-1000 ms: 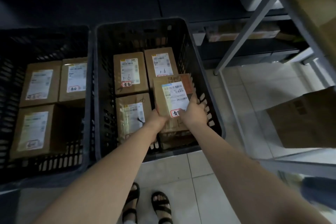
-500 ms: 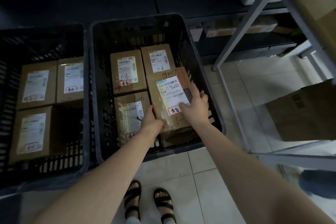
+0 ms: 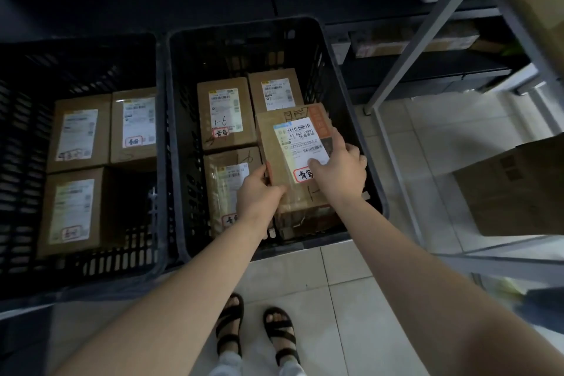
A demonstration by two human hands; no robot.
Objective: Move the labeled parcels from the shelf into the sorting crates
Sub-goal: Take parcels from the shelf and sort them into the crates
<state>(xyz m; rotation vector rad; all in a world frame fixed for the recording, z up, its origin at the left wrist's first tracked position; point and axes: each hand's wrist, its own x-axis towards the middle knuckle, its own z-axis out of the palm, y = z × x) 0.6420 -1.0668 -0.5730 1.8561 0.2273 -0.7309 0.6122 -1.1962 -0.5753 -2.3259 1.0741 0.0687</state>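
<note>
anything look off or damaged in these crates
The parcel gripped by the left hand and right hand sits skewed in the right crate, unlike the other parcels laid square. The box under it looks ragged along its front edge.

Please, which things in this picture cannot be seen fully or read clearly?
All in the head view:
1. The lower parcel: its top is covered by the held parcel.
2. The front parcel: its label is partly hidden behind the left hand.
3. Labels in the left crate: the print is too small and blurred.
4. The shelf box: cut off by the right edge.
</note>
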